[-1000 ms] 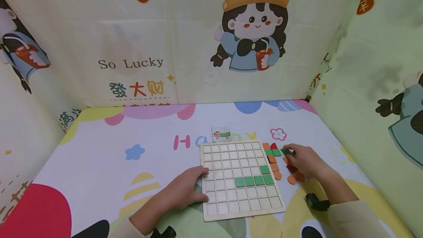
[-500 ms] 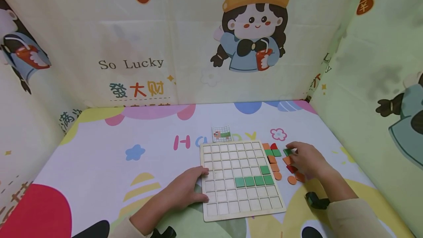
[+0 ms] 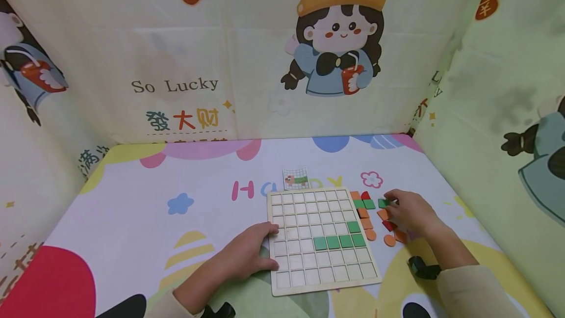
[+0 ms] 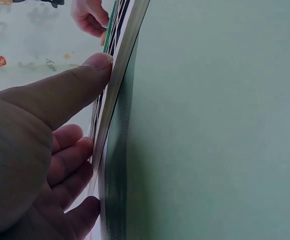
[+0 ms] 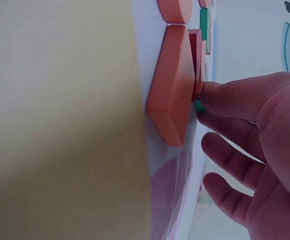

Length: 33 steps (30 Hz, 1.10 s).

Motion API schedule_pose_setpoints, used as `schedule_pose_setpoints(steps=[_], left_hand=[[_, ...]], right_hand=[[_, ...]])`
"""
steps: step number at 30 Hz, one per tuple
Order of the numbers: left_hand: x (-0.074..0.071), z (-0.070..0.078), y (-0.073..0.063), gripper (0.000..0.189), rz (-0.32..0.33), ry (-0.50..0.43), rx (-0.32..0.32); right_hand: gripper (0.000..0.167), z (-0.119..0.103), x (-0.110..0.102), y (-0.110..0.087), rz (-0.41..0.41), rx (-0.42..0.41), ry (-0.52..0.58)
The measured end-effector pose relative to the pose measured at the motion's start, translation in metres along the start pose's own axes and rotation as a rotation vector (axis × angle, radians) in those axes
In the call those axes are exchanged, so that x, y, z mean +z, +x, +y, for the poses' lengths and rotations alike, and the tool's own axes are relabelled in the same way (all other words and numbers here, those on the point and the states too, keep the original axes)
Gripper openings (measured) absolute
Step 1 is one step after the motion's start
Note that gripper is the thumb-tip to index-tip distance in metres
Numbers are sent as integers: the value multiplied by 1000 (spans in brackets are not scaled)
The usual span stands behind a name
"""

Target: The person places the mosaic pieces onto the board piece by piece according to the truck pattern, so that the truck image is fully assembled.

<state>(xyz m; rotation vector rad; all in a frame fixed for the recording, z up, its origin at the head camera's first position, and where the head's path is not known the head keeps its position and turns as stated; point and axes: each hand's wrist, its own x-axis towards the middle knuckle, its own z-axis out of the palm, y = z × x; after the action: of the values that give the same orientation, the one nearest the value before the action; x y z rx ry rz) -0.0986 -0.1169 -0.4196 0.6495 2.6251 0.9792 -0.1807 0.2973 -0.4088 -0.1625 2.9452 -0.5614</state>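
A pale wooden grid board (image 3: 304, 261) lies on the table, with several green square tiles (image 3: 332, 242) set in its cells. My left hand (image 3: 249, 251) rests against the board's left edge, thumb and fingers spread. In the left wrist view the thumb (image 4: 80, 82) touches the board's rim. Right of the board, my right hand (image 3: 412, 212) pinches a green tile (image 3: 382, 203) between thumb and index finger, low at the tabletop. That tile is mostly hidden behind the fingertips in the right wrist view, where the other fingers (image 5: 232, 155) stay loosely bent.
Orange, red and green tiles lie between board and right hand, including an orange round tile (image 3: 390, 240) and a red tile (image 3: 388, 225). A small pattern card (image 3: 296, 179) sits behind the board. Patterned cloth walls (image 3: 247, 53) enclose the table's back and sides.
My right hand has shifted slightly up and to the right, and the green tile at its fingertips has moved a little. The left hand and board have stayed put.
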Motion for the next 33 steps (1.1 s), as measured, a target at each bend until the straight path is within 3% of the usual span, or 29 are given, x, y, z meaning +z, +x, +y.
schedule_pose_setpoints(steps=[21, 28, 33], left_hand=[[0, 0, 0, 67, 8, 3, 5], [0, 0, 0, 66, 12, 3, 16], [0, 0, 0, 66, 10, 2, 10]], right_hand=[[37, -2, -8, -5, 44, -89, -48], [40, -15, -10, -7, 24, -61, -19], [40, -25, -12, -10, 30, -102, -9]])
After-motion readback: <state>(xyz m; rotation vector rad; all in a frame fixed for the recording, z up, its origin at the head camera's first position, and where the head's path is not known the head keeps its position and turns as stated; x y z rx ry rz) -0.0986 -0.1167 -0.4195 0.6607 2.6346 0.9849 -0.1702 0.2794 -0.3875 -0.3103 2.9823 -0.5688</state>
